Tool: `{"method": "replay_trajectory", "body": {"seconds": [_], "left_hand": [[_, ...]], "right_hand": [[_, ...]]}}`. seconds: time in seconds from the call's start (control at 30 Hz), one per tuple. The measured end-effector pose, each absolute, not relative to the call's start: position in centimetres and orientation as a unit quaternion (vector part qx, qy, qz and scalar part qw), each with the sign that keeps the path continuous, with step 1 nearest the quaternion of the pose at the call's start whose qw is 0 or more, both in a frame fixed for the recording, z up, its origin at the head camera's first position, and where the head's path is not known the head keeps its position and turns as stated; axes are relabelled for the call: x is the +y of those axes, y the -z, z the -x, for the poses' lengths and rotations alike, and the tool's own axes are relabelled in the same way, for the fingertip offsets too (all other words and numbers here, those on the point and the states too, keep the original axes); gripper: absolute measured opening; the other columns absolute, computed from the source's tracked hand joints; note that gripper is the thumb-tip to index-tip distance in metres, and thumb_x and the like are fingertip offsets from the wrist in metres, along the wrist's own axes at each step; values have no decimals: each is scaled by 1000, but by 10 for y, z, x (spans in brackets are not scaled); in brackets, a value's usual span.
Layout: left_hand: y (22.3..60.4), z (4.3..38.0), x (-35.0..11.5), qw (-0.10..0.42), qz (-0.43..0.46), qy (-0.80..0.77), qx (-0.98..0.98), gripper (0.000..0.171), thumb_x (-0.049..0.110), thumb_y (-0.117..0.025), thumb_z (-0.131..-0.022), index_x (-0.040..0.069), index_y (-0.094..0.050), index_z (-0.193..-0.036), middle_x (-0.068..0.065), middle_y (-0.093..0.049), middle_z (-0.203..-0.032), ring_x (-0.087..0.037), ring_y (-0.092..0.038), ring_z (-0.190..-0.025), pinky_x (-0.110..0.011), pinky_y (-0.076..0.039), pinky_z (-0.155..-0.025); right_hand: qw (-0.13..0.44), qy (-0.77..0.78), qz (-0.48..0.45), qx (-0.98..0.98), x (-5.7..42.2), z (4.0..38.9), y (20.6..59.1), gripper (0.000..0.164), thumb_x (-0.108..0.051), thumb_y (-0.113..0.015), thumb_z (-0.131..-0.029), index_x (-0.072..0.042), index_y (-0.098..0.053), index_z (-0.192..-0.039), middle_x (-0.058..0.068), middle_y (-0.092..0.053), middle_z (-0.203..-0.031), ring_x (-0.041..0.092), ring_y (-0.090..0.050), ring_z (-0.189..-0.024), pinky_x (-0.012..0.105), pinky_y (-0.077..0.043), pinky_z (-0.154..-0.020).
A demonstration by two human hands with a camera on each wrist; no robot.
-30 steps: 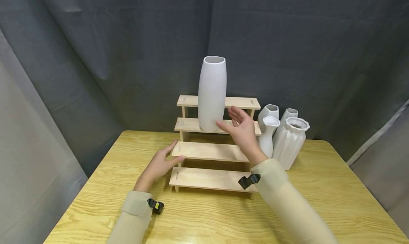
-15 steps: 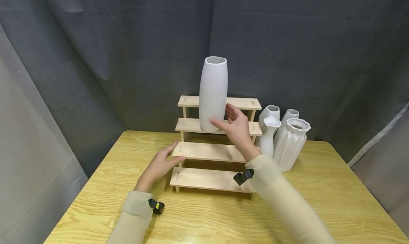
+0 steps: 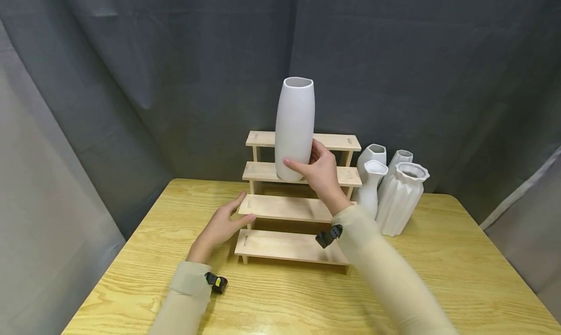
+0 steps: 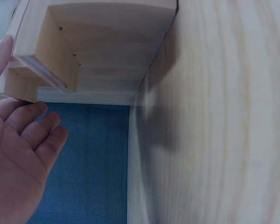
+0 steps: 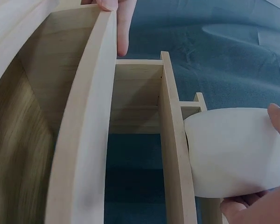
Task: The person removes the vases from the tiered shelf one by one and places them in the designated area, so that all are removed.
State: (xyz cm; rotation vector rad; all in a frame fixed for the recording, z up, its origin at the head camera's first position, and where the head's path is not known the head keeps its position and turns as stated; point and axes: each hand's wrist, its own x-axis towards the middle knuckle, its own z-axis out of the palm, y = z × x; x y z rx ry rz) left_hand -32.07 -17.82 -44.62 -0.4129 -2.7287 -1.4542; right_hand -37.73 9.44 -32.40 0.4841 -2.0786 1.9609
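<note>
A tall white vase (image 3: 295,125) stands upright on the second shelf from the top of a stepped wooden stand (image 3: 280,242). My right hand (image 3: 324,176) grips its lower part from the right, thumb across the front and fingers behind. In the right wrist view, the vase's pale base (image 5: 233,154) is beside a shelf edge. My left hand (image 3: 221,228) touches the stand's left end, thumb and index finger spread along the third shelf down. The left wrist view shows the remaining fingers (image 4: 39,128) loosely bent beneath the planks.
Several white vases stand close together right of the stand: a pleated one (image 3: 401,201), a slim-necked one (image 3: 370,191) and others behind. All rest on a wood-grain table (image 3: 280,306). A dark grey curtain (image 3: 197,82) hangs close behind.
My right hand has moved left, from beside the vase's lower part to closing thumb and fingers round it. The left hand stays at the stand's end.
</note>
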Motion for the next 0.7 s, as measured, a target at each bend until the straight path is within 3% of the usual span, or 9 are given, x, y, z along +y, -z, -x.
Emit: {"method": "replay_trajectory", "body": {"seconds": [0.53, 0.7], "left_hand": [[447, 321, -176, 10, 137, 462, -876, 89, 65, -62, -87, 28, -23, -158, 5, -21, -161, -32, -30, -143, -47, -29, -114], [448, 322, -177, 10, 132, 462, -877, 87, 65, -62, -87, 32, -23, -157, 3, -22, -161, -33, -30, -143, -48, -29, -114]], "right_hand": [[118, -683, -159, -703, 97, 380, 319, 76, -29, -94, -66, -12, -61, -133, 3, -66, -122, 19, -63, -111, 38, -53, -93], [116, -684, -154, -704, 98, 376, 319, 76, -28, -95, -65, -12, -63, -131, 4, -67, -120, 20, -64, -109, 38, -54, -91]]}}
